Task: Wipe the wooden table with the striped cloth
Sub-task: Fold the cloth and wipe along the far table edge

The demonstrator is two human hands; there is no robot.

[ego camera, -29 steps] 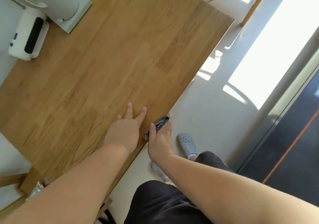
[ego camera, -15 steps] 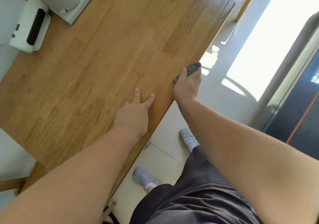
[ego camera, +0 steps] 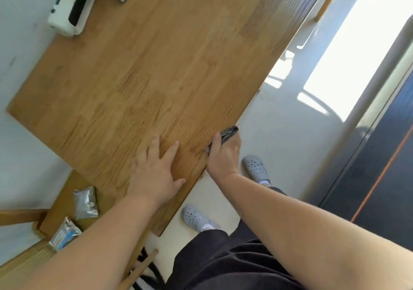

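Our left hand [ego camera: 156, 173] lies flat on the table [ego camera: 156, 66], fingers spread, near its edge. Our right hand [ego camera: 224, 155] grips the cloth [ego camera: 228, 132] against that edge, thumb on top, other fingers hidden from us. The cloth looks dark and bunched, and the grip covers most of it.

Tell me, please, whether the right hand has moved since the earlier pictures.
Yes. The right hand slid back along the edge of the wooden table, toward its near corner.
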